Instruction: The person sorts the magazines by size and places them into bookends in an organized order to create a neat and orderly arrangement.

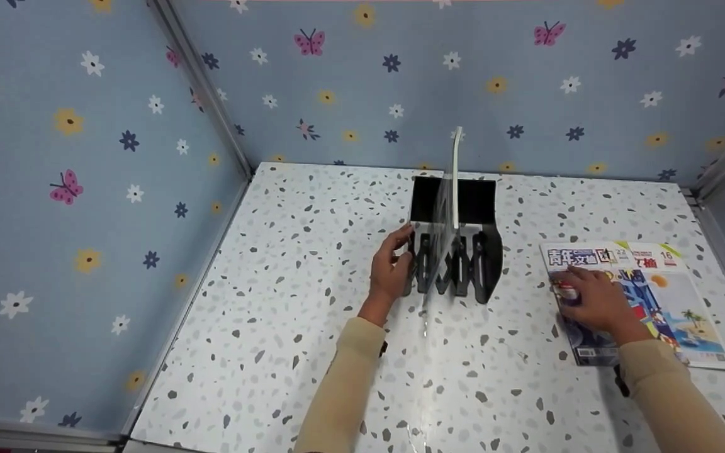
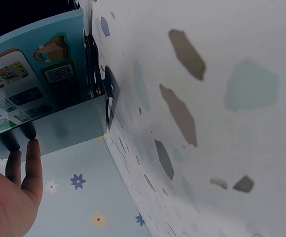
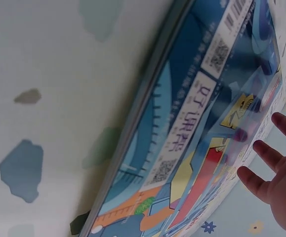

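Note:
A black expandable book rack with crisscross slats in its base stands on the table. One thin magazine stands upright in it, seen nearly edge-on; its teal printed cover shows in the left wrist view. My left hand is at the rack's left side, its fingers extended and touching the side panel. To the right, my right hand is over the left part of two overlapping magazines lying flat. In the right wrist view its fingers are spread by the cover.
The white speckled table is bounded by blue flowered panels at the back and sides. Metal frame posts run along the panel corners. The rack stands close to the back panel.

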A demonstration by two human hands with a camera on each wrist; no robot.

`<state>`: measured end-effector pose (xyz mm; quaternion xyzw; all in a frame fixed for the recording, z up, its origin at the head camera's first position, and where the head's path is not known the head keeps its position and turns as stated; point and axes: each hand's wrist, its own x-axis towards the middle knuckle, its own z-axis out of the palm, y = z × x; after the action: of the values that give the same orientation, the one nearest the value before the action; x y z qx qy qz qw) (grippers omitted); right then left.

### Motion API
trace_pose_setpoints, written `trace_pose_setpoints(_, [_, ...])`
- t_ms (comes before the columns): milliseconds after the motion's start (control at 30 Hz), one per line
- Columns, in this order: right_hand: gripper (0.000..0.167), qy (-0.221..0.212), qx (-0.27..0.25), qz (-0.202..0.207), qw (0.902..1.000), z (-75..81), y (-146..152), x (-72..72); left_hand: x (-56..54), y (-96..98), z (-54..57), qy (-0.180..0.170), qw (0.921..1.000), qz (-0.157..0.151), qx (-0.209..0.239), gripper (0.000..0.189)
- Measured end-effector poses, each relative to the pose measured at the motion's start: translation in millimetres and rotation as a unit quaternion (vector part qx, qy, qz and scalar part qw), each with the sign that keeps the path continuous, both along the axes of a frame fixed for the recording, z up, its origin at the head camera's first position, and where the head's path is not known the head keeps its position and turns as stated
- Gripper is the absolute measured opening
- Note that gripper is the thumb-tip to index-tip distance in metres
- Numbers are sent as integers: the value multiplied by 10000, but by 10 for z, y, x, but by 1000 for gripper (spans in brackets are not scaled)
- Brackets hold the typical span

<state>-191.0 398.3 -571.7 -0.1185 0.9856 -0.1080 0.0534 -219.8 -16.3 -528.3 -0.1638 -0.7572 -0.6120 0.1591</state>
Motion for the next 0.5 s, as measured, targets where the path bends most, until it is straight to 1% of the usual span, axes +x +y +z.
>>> trace_pose_setpoints(167, [69,-40,19,-2,10000,-19,25,8,-1,4,-14,27,10000,-27,38,43])
trace_pose_setpoints(333, [69,-86,-50,13,10000,-32,29,11,3,7,-10,126,9999,54,-14,43])
trace_pose_setpoints(500, [68,34,-10,66,10000,-60,35,4,1,8,-15,148,9999,75,11,44])
